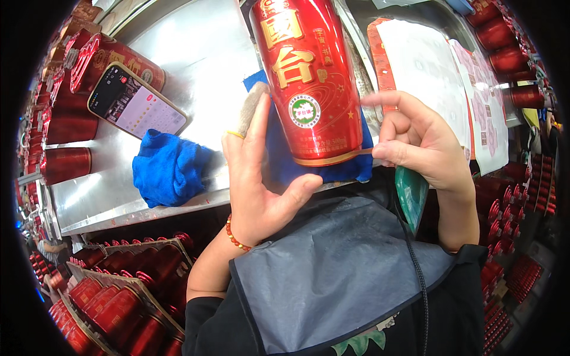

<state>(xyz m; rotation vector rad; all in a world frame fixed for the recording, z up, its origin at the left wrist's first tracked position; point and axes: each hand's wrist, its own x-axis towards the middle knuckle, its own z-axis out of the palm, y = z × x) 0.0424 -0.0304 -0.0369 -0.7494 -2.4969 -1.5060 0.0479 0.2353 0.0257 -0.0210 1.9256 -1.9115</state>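
A red bottle (320, 77) with gold lettering and a round white-green label lies on a blue cloth (276, 148) on the metal table, its base toward me. My left hand (256, 172) is beside the bottle's lower left side, fingers stretched and thumb apart near the base. A grey fabric sleeve (252, 110) covers one of its fingers. My right hand (421, 139) pinches the end of a thin tan strip (341, 158) that runs along the bottle's base edge. Its forefinger points toward the bottle's right side.
A lit phone (138, 101) leans against a red bottle (142, 65) at left, beside a crumpled blue cloth (169, 169). Sheets of labels (415, 71) lie at right. Crates of red bottles (124, 308) stand below the table. A green object (409, 196) hangs near my right wrist.
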